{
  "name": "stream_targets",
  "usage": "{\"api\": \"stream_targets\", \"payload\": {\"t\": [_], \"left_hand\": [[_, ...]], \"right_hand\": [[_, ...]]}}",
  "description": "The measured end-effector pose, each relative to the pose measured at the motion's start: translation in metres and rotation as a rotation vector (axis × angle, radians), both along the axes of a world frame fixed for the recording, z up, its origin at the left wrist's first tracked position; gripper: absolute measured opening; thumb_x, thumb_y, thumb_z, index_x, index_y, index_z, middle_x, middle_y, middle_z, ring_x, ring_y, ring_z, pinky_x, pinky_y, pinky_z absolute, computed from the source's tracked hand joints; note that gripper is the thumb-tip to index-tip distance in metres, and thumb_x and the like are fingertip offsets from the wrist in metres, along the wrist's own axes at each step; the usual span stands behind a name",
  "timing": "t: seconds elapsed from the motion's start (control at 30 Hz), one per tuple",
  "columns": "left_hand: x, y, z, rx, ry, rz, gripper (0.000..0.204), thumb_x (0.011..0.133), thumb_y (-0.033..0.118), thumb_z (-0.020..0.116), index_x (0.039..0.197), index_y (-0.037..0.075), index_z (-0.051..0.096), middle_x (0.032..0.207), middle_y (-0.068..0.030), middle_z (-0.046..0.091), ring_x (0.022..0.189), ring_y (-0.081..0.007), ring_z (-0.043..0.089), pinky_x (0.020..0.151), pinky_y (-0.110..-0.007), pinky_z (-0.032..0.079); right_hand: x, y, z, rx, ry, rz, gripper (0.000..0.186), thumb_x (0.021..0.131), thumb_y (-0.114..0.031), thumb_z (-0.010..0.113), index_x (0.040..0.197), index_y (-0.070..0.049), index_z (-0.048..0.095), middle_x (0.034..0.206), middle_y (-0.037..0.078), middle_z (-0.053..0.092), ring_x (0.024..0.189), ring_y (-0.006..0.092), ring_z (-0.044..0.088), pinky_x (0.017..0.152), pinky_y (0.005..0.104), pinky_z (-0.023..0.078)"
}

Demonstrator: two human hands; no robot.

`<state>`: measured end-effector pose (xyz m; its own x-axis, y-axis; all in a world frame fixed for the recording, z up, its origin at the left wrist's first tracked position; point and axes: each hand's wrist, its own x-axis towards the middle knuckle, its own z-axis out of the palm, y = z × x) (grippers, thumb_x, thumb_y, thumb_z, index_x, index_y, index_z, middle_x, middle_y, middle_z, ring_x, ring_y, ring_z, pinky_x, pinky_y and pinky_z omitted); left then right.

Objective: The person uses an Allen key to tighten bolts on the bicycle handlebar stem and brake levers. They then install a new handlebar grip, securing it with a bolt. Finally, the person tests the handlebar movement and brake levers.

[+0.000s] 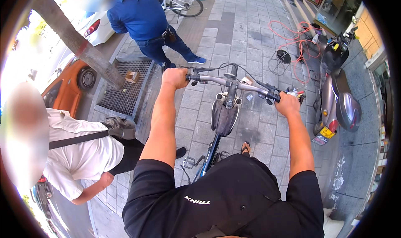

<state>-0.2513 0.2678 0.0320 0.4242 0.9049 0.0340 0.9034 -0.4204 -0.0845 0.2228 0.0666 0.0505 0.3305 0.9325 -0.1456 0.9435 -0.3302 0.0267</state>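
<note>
Both of my arms reach forward to the handlebar (pixel 209 78) of a bicycle. My left hand (pixel 175 78) is wrapped round the left grip, beside a brake lever. At the other end, my right hand (pixel 288 104) closes round the right grip, next to its lever and cables. Below the stem hangs a dark bag (pixel 221 117) between pale edges on the bike's front. The blue and black frame (pixel 211 154) runs back towards my body, with a pedal (pixel 189 162) on its left side. My torso hides the rear of the bicycle.
A person in a blue shirt (pixel 144 16) stands ahead left; another in white (pixel 83 146) is close on my left. A tree trunk (pixel 75 37) rises from a metal grate (pixel 125 96). Right are a parked scooter (pixel 334 100), an orange hose (pixel 298 46) and steps (pixel 305 12).
</note>
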Motion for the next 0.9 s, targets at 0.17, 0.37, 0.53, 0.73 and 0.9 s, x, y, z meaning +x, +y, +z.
{"api": "stream_targets", "payload": {"t": [0.17, 0.37, 0.53, 0.73, 0.9], "left_hand": [[-0.006, -0.003, 0.000, 0.008, -0.003, 0.001, 0.023, 0.084, 0.039, 0.075, 0.091, 0.017, 0.071, 0.087, -0.0080, 0.078, 0.085, -0.0325, 0.077, 0.074, -0.048, 0.060], [-0.011, -0.011, 0.032, -0.039, -0.194, -0.251, 0.029, 0.083, 0.034, 0.076, 0.102, 0.014, 0.073, 0.105, -0.0105, 0.075, 0.104, -0.0315, 0.071, 0.094, -0.048, 0.055], [-0.032, -0.012, 0.028, 0.514, -0.649, 0.032, 0.047, 0.082, 0.038, 0.081, 0.120, 0.012, 0.073, 0.122, -0.0140, 0.069, 0.119, -0.0366, 0.061, 0.109, -0.048, 0.045], [-0.021, 0.031, -0.002, 0.122, -0.851, 0.790, 0.055, 0.096, 0.054, 0.064, 0.111, 0.003, 0.079, 0.114, -0.0269, 0.077, 0.111, -0.0469, 0.072, 0.099, -0.051, 0.056], [-0.016, 0.016, 0.011, 0.144, -0.810, 0.990, 0.055, 0.099, 0.051, 0.059, 0.114, 0.003, 0.079, 0.122, -0.0267, 0.075, 0.119, -0.0459, 0.069, 0.102, -0.054, 0.054]], "right_hand": [[0.004, 0.007, -0.010, 0.028, -0.002, 0.059, 0.031, 0.090, -0.035, 0.072, 0.107, -0.009, 0.073, 0.101, 0.021, 0.079, 0.097, 0.0450, 0.075, 0.089, 0.0539, 0.060], [0.015, 0.005, -0.010, 0.064, 0.041, 0.174, 0.034, 0.088, -0.035, 0.073, 0.107, -0.006, 0.071, 0.103, 0.022, 0.077, 0.099, 0.0439, 0.074, 0.089, 0.0538, 0.058], [0.030, -0.025, 0.003, 0.680, -0.008, 0.442, 0.043, 0.082, -0.031, 0.077, 0.114, -0.004, 0.070, 0.113, 0.017, 0.069, 0.110, 0.0372, 0.064, 0.103, 0.0487, 0.045], [0.096, 0.000, -0.082, 0.830, 0.608, -0.607, 0.047, 0.086, -0.039, 0.077, 0.103, 0.005, 0.075, 0.097, 0.023, 0.075, 0.093, 0.0443, 0.072, 0.088, 0.0512, 0.055], [0.068, 0.023, -0.078, 0.713, 0.428, -0.833, 0.059, 0.093, -0.049, 0.063, 0.107, 0.006, 0.079, 0.106, 0.030, 0.077, 0.105, 0.0474, 0.073, 0.096, 0.0536, 0.056]]}}
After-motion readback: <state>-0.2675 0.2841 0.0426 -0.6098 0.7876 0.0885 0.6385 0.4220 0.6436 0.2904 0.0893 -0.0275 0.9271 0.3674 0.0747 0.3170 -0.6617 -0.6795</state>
